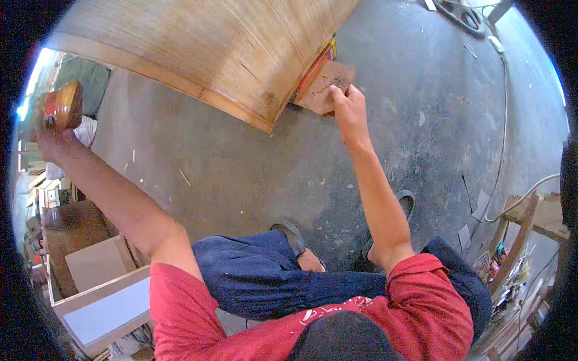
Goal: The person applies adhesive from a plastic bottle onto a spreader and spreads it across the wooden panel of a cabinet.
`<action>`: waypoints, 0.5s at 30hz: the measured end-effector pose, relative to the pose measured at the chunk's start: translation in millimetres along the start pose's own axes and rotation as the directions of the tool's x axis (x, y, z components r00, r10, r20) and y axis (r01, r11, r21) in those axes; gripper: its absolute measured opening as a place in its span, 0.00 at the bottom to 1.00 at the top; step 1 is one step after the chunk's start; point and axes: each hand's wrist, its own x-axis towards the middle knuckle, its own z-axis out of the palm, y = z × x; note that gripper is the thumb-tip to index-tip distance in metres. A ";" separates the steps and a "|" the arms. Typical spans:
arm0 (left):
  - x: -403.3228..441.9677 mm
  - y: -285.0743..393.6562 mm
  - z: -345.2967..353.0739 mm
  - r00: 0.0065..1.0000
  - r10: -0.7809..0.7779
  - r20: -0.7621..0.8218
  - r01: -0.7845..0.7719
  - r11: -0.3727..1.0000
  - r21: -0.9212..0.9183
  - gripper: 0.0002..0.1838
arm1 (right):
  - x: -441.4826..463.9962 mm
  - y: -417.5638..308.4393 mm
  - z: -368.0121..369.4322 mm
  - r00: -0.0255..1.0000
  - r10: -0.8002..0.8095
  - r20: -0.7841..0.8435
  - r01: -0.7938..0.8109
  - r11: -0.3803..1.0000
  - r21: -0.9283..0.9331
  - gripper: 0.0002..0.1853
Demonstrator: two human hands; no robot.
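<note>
My right hand (349, 114) is closed with the thumb on top of a flat brown piece (319, 87), its surface marked with dark smudges. I cannot tell whether it is sandpaper or thin board. Just behind it, a red and yellow object (310, 71) shows at the edge of a large wooden panel (198, 48). Far to the left, my left hand (53, 144) is at a glossy amber-brown object (65, 107) whose kind is unclear. The fingers of that hand are mostly hidden behind it, near the view's blurred rim.
A wooden box frame (102, 319) with boards stands at lower left. Small wood slivers lie on the grey floor (271, 174). A cable (503, 120) runs down the right side, near a wooden stand (518, 240) and scraps. My sandalled feet (307, 256) are below the panel.
</note>
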 end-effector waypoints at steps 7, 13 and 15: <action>-19.6 2.8 17.5 0.992 -0.005 -0.126 0.009 1.000 0.028 0.26 | 21.7 -17.4 28.1 0.991 -0.127 0.030 0.130 0.955 -0.268 0.17; -40.6 4.5 39.5 0.968 0.051 -0.247 -0.040 0.998 0.048 0.24 | 27.8 -52.4 41.3 0.997 -0.070 0.036 0.079 0.905 -0.418 0.20; -54.3 11.8 53.6 0.972 0.047 -0.230 -0.033 0.997 0.066 0.22 | 31.7 -45.7 30.6 0.999 0.029 0.037 -0.007 0.878 -0.478 0.21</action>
